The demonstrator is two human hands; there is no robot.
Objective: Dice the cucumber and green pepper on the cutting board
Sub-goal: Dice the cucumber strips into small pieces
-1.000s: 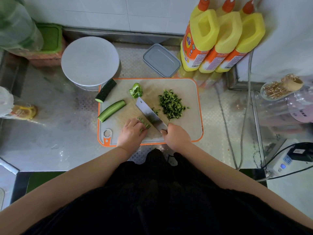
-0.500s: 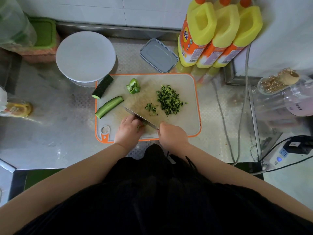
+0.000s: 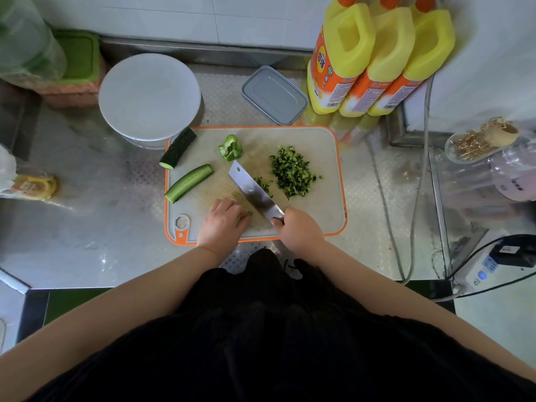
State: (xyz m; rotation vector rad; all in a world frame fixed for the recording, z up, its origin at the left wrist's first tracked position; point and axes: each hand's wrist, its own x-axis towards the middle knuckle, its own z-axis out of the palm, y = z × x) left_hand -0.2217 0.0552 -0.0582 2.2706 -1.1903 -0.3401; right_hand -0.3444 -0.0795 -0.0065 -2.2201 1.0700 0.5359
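Head cam: right hand (image 3: 300, 229) wraps the cleaver (image 3: 255, 194) handle, left hand (image 3: 223, 224) has fingers curled onto cucumber strips (image 3: 243, 217) at the cutting board (image 3: 324, 152) near edge. Diced pile (image 3: 291, 171) right of the blade, cucumber half (image 3: 188, 182), cucumber chunk (image 3: 177, 148) and green pepper (image 3: 230, 147) behind. White lid (image 3: 149, 95), grey container (image 3: 274, 95), yellow bottles (image 3: 374, 59) crowd the back.

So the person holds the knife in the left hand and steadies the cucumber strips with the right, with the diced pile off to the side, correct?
Not quite: the hands are swapped. The head view shows the right hand gripping the knife, while the left hand steadies the cucumber strips on the cutting board. The diced pile does lie off to the side, right of the blade.
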